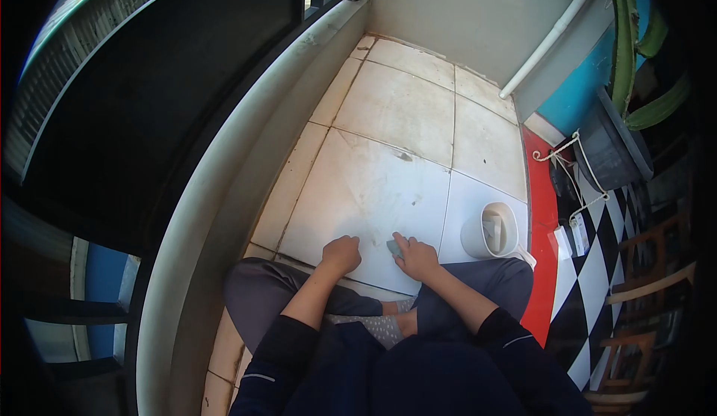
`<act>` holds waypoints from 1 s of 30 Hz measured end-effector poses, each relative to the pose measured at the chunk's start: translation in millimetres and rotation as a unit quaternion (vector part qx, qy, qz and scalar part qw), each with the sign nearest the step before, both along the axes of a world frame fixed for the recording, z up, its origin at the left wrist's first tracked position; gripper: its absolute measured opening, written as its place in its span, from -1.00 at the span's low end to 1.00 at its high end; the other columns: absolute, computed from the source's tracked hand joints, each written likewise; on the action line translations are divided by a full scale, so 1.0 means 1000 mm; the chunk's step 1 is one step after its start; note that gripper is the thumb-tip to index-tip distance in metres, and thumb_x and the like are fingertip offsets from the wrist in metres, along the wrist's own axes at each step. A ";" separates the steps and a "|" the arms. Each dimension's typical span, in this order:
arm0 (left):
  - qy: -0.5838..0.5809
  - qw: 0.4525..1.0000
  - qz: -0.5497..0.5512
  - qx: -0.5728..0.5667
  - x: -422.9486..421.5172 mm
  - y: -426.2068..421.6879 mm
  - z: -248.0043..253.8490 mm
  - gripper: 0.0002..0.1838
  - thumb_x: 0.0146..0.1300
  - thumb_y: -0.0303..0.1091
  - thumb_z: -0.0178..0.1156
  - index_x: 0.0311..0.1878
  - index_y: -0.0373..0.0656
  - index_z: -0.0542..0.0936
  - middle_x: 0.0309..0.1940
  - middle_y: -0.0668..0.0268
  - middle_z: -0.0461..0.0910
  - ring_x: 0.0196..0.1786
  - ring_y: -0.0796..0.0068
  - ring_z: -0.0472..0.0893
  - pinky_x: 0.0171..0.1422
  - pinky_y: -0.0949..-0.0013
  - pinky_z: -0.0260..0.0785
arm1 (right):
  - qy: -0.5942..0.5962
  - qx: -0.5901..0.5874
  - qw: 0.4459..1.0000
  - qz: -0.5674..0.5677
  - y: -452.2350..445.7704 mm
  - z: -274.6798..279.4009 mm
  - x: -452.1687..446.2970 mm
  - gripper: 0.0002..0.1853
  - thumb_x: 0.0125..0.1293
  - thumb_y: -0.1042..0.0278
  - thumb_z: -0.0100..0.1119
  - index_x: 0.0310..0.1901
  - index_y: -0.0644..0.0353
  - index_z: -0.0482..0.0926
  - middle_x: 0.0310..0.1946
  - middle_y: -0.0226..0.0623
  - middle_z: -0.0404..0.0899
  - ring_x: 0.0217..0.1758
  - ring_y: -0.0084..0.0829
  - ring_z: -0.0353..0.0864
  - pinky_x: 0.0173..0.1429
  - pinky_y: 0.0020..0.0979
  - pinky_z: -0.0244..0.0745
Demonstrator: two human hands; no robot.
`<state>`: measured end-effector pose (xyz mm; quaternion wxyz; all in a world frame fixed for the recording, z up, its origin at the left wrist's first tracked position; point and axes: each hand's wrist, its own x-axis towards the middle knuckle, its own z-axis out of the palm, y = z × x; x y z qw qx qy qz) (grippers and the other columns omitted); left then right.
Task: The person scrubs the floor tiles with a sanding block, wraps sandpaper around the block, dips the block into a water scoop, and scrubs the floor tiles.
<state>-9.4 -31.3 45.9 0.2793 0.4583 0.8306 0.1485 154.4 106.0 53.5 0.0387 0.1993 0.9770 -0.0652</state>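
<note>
My left hand (342, 254) is curled into a fist just above the white floor tile (358, 199); whatever may be inside it is hidden. To its right, my right hand (418, 259) grips a small grey-green piece (393, 248), perhaps a scrap of sponge or cloth, too small to tell. That piece is at the tile, under the fingers and thumb. Dark smudges (403, 157) mark the tile beyond my hands. Right of my right hand stands a white dipper (478, 237), its handle pointing toward me and something pale inside it.
A low ledge (224, 169) with a black panel above runs along the left. A grey wall (463, 13) and a white pipe (549, 39) close off the back. On the right are a red border (541, 252), a potted cactus (609, 140), a cord-tied frame and wooden chairs (650, 285).
</note>
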 end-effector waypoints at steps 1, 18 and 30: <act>0.004 1.000 0.005 0.009 0.001 -0.001 0.004 -0.77 0.13 -0.37 -0.11 -0.27 -0.22 0.53 -0.29 0.04 0.54 -0.17 0.06 0.54 -0.09 0.10 0.37 | 0.009 0.004 1.000 0.000 -0.004 0.001 -0.001 -0.49 0.11 0.09 0.14 0.09 -0.01 0.29 -0.39 -0.09 0.46 -0.49 -0.18 0.56 -0.50 -0.21 0.46; -0.034 0.999 -0.018 -0.002 -0.003 0.004 -0.002 -0.75 0.19 -0.31 -0.12 -0.29 -0.23 0.51 -0.30 0.02 0.53 -0.18 0.03 0.52 -0.09 0.07 0.36 | 0.021 -0.003 0.990 -0.136 0.086 -0.029 -0.138 -0.62 0.24 0.09 0.00 0.04 -0.08 0.21 -0.34 0.02 0.43 -0.41 -0.08 0.56 -0.43 -0.14 0.46; -0.032 0.999 -0.019 0.018 0.011 0.005 0.019 -0.77 0.20 -0.27 -0.07 -0.28 -0.21 0.50 -0.30 0.09 0.53 -0.23 0.09 0.56 -0.15 0.08 0.40 | 0.032 0.003 0.999 -0.041 -0.005 -0.017 -0.080 -0.55 0.13 0.06 0.14 0.04 -0.08 0.30 -0.38 -0.06 0.41 -0.48 -0.12 0.54 -0.52 -0.18 0.44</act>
